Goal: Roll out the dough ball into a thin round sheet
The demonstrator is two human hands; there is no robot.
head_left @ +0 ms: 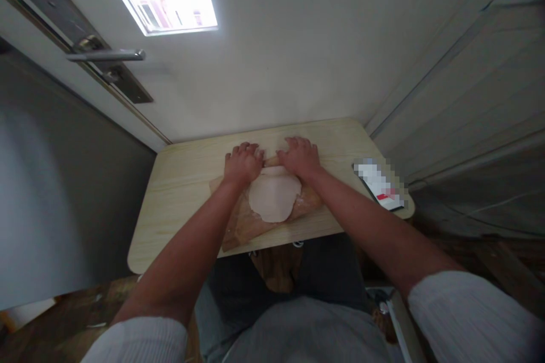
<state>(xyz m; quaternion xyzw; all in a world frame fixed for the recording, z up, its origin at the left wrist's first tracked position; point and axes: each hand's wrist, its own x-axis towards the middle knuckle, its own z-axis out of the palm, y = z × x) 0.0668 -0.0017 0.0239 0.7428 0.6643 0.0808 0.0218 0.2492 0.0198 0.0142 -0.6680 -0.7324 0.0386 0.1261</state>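
Note:
A pale, flattened sheet of dough (275, 197) with an uneven round outline lies in front of me. It rests on a brownish, shiny sheet (238, 228) spread over the wooden table. Across the dough's far edge runs a rolling pin (273, 162), of which only the short middle part shows between my hands. My left hand (243, 163) is curled over its left part, and my right hand (300, 155) over its right part. Both palms face down and cover the pin's ends.
The light wooden table (176, 181) has rounded corners and stands against a white door (272, 57) with a metal handle (110, 55). A phone (377, 184), screen lit and partly blurred out, lies at the table's right end. An open drawer or box (398, 317) is low at the right.

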